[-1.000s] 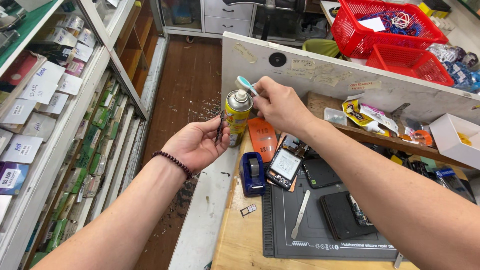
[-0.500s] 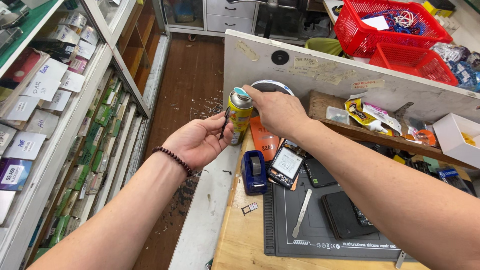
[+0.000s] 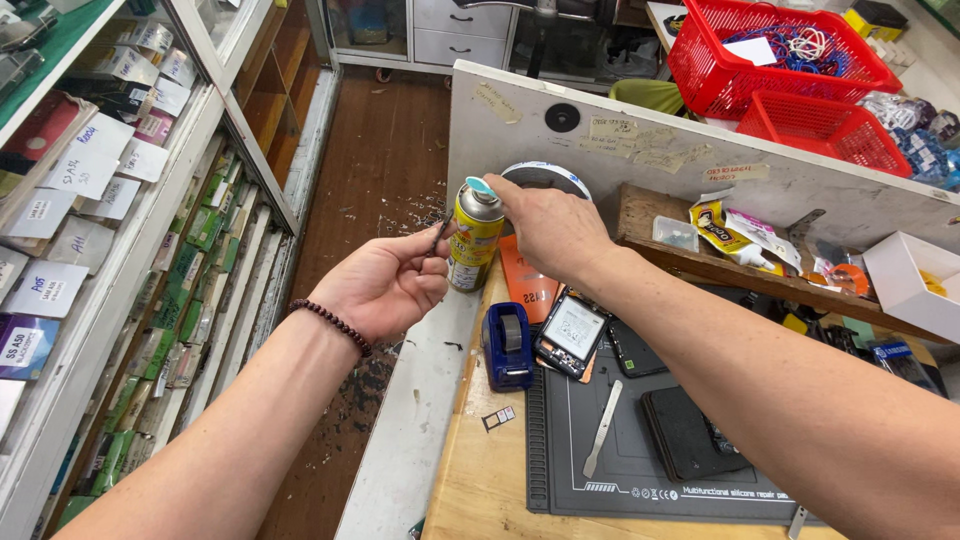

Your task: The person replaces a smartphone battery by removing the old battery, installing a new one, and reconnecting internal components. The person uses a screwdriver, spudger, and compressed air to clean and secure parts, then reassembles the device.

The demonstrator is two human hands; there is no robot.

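Observation:
My left hand [image 3: 385,285] holds a yellow spray can [image 3: 474,240] upright in the air over the bench's left edge. A thin dark stick [image 3: 440,236] is pinched in the same fingers. My right hand [image 3: 550,232] reaches in from the right. Its fingertips press a teal cap [image 3: 480,186] onto the top of the can. A dark bead bracelet [image 3: 335,325] circles my left wrist.
On the wooden bench a dark work mat [image 3: 640,470] carries a metal pry tool [image 3: 603,428], a dark phone [image 3: 690,430] and an opened phone [image 3: 572,335]. A blue tape dispenser [image 3: 507,345] stands beside it. A white partition [image 3: 640,140], red baskets [image 3: 770,50] and a glass display case [image 3: 120,220] surround the spot.
My right hand has brought the teal cap down from above the can onto its top. The can and my left hand have stayed nearly in place.

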